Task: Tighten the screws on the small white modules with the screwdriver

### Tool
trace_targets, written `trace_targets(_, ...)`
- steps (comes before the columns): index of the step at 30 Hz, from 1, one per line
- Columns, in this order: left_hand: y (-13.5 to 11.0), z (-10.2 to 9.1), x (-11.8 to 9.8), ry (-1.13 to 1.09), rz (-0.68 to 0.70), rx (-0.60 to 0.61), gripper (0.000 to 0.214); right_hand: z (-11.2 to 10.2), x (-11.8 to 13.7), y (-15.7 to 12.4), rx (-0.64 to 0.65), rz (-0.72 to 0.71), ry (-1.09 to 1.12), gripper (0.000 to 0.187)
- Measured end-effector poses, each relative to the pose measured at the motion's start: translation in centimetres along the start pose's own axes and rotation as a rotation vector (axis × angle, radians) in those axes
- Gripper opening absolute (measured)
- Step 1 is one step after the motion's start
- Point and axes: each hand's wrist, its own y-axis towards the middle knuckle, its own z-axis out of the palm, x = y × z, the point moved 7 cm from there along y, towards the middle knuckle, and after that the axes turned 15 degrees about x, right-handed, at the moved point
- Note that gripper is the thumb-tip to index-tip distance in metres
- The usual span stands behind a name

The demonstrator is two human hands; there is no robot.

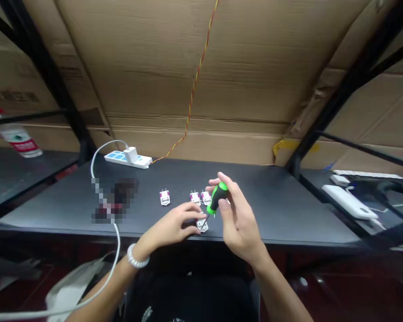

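With fingers and thumb closed round its left side, my left hand point(179, 223) steadies a small white plug part point(203, 227) at the table's front edge. My right hand point(237, 219) grips a screwdriver point(219, 197) with a green and black handle. The screwdriver tilts, and its thin shaft runs down to the plug part's face; the exact tip contact is too small to make out. Just behind lie similar white and purple parts with metal prongs, one point(195, 198) beside another point(206, 197). A further one point(165, 197) lies apart to the left. My right hand partly hides another.
A white power strip point(141, 161) with a plugged-in adapter point(130, 154) lies at the back left of the black table point(272, 210). A white cable point(117, 243) hangs over the front edge. Black metal posts point(322, 112) flank the table, and cardboard point(174, 80) stands behind.
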Motion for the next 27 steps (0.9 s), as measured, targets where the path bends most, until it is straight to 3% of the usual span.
trace_targets(7,-0.1,0.1,0.2,0.017,-0.014,0.009,0.032,-1.5,0.1,-0.7,-0.174,-0.046,-0.168,0.042)
trace_targets(13,-0.2,0.1,0.3,-0.002,-0.016,0.007,0.034,-0.5,-1.6,-0.6,-0.021,-0.018,0.064,0.058)
trace_targets(20,-0.2,0.1,0.5,0.026,-0.041,0.014,0.033,-1.5,-0.2,-0.9,-0.225,-0.054,-0.162,0.047)
trace_targets(25,-0.1,0.1,0.4,0.003,-0.028,0.024,0.035,-0.6,-0.3,-0.2,-0.084,-0.048,-0.036,0.059)
trace_targets(27,-0.1,0.1,0.3,0.005,-0.030,0.022,0.035,-0.6,-0.1,-0.1,-0.075,-0.077,-0.025,0.056)
